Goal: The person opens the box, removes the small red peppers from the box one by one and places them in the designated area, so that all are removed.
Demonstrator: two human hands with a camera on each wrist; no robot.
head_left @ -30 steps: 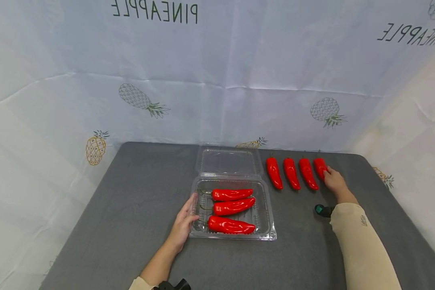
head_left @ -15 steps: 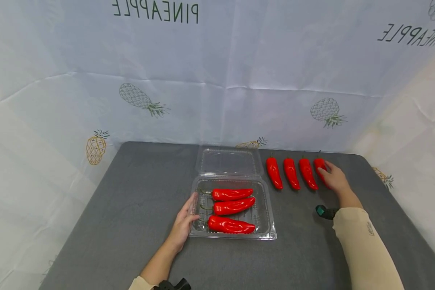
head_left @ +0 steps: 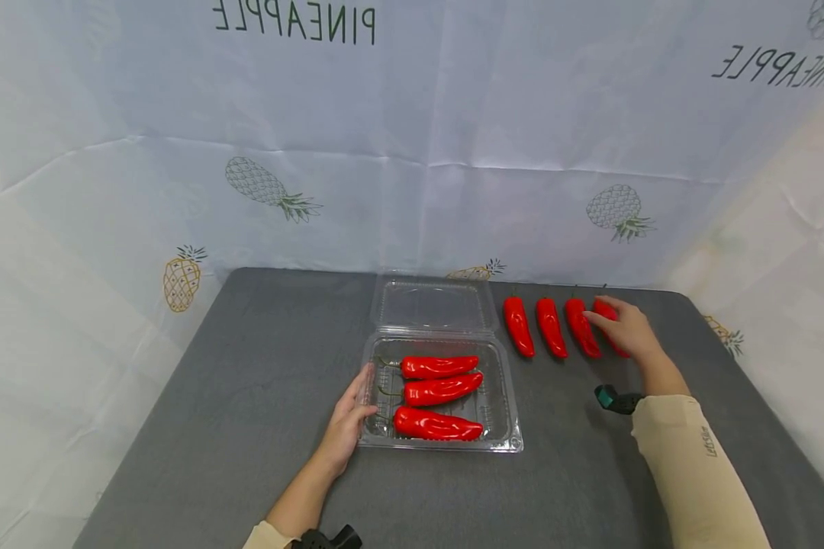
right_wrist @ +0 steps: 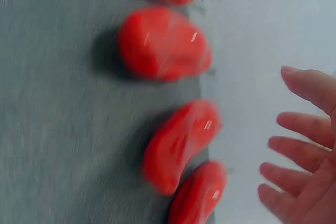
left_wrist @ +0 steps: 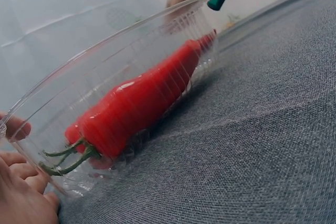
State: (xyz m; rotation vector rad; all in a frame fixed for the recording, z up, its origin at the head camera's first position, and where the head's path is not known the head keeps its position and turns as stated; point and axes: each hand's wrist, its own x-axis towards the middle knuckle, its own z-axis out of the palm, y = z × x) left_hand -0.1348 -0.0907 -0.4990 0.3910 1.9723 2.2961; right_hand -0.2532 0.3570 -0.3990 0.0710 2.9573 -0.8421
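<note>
In the head view, a clear plastic clamshell box (head_left: 497, 415) lies with its lid (head_left: 432, 305) folded back. Three red peppers (head_left: 439, 390) rest in it, stems to the left. My left hand (head_left: 342, 427) holds the box's left side, thumb over the rim and the other fingers along the outer wall. To the right, several more red peppers (head_left: 552, 328) stand in a row. My right hand (head_left: 628, 332) is over the rightmost pepper (head_left: 606, 309), partly hiding it. In the right wrist view its fingers (right_wrist: 296, 150) are spread and hold nothing, above the blurred peppers (right_wrist: 163, 43).
A grey cloth-covered table (head_left: 261, 366) carries everything. Behind and beside it hang pale curtains (head_left: 412, 213) printed with pineapples. A dark wrist device (head_left: 618, 400) sits at the right sleeve (head_left: 693, 465).
My right hand has come away from its touch on the rightmost pepper and shifted a little left and up, thumb now reaching toward the neighbouring pepper. The left hand and box have stayed put.
</note>
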